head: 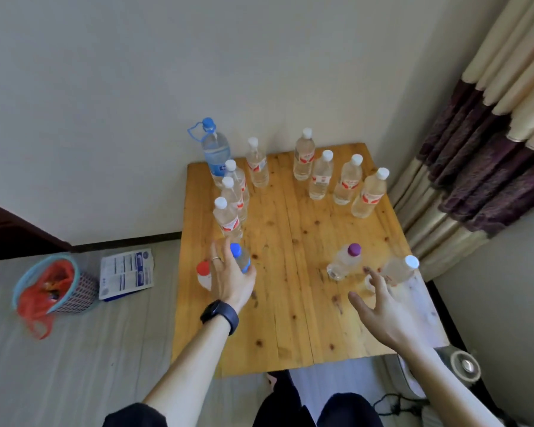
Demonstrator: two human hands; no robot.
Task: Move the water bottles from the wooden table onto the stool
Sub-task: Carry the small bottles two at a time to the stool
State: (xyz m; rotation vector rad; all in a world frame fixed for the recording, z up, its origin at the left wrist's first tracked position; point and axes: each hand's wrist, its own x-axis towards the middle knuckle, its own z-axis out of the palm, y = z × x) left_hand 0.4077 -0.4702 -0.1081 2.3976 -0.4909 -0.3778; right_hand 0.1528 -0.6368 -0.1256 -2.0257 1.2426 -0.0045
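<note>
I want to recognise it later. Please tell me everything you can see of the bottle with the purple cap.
The purple-capped bottle is small, of clear plastic, with a round purple screw cap. It stands on the wooden table, near its right front, and looks tilted by the wide lens. No label shows. Nothing touches it; the right hand reaches nearby.

Your table (293, 272) is bare wood, yellow and smooth, with dark knots. Your bottles (319, 180) are clear, shiny plastic with paper labels and plastic caps. The curtain (481, 155) is soft cloth. The bag (43, 291) in the basket (84, 288) looks like thin, crinkly plastic.
</note>
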